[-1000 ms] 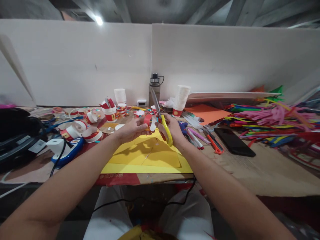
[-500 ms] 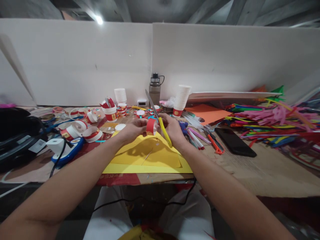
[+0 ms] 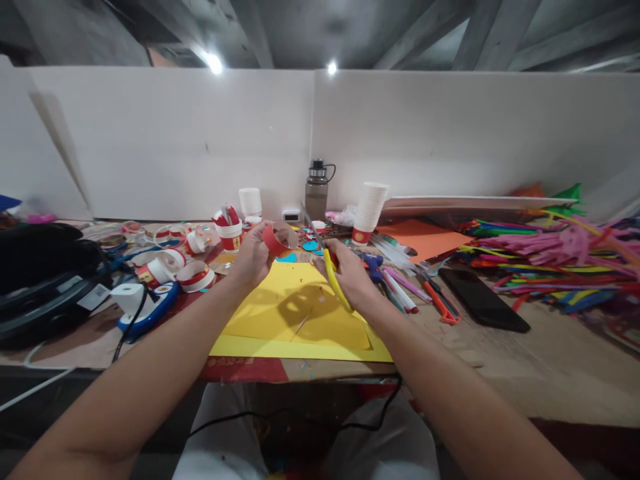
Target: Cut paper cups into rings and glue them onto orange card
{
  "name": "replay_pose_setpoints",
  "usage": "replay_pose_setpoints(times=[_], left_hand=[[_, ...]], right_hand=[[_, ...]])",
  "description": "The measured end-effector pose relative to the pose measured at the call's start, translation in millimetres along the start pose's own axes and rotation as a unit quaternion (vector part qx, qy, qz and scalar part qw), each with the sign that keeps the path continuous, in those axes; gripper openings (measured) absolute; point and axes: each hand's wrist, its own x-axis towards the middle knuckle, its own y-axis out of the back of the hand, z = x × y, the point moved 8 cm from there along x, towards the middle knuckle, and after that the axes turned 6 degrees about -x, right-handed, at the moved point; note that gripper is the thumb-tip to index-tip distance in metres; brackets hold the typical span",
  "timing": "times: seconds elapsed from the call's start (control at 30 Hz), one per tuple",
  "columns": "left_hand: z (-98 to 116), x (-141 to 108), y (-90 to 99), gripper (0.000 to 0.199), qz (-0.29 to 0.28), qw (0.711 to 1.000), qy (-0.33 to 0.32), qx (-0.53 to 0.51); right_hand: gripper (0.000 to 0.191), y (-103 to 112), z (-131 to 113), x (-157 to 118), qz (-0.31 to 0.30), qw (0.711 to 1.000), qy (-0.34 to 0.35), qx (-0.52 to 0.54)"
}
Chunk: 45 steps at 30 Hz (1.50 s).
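Note:
My left hand [image 3: 254, 259] is closed on a red paper ring [image 3: 273, 241], a curved band with a pale inner side, held above the left part of the yellow sheets. My right hand [image 3: 347, 270] grips yellow-handled scissors [image 3: 338, 283], their blades pointing up and away to the left. A gap separates the ring from the scissors. Under both hands lie the yellow sheets [image 3: 300, 320], with small scraps and a thin sliver on top.
Behind stand a bottle [image 3: 316, 193], stacked paper cups [image 3: 370, 210] and a cup of red pieces [image 3: 230, 235]. Cut cup rings [image 3: 195, 275] and a power strip [image 3: 155, 310] lie left. Markers [image 3: 400, 292], a phone [image 3: 483, 299] and colourful pipe cleaners [image 3: 550, 247] are right.
My left hand has moved left and away from the scissors with the ring, which now shows more of its opening. My right hand still holds the scissors. The view has tilted slightly up.

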Motion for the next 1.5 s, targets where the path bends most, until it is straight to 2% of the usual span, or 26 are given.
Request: replay_pose_setpoints(times=[0.13,0.37,0.67,0.9,1.27,1.5], left_hand=[[5,3,3.6,0.027,-0.003,1.000,-0.018,-0.013],[3,2,2.3,0.027,-0.005,1.000,-0.008,0.004],[0,1,-3.2,0.027,-0.040,0.999,-0.003,-0.016],[3,-2,-4.6,0.027,-0.030,0.999,-0.001,-0.012],[7,-2,-9.2,0.025,-0.075,0.997,-0.009,-0.007],[7,0,-2.5,0.025,-0.057,0.998,-0.032,-0.008]], right_hand=[[0.026,-9,-4,-3,-0.026,0.998,0.025,-0.057],[0.032,-10,-5,-5,-0.029,0.995,0.044,-0.082],[0.030,-10,-4,-6,-0.012,0.995,0.044,-0.084],[0.030,-8,-6,-7,0.004,0.994,0.068,-0.086],[0.029,-6,-9,-8,0.008,0.992,0.088,-0.090],[0.031,-7,-13,-8,0.008,0.990,0.094,-0.101]])
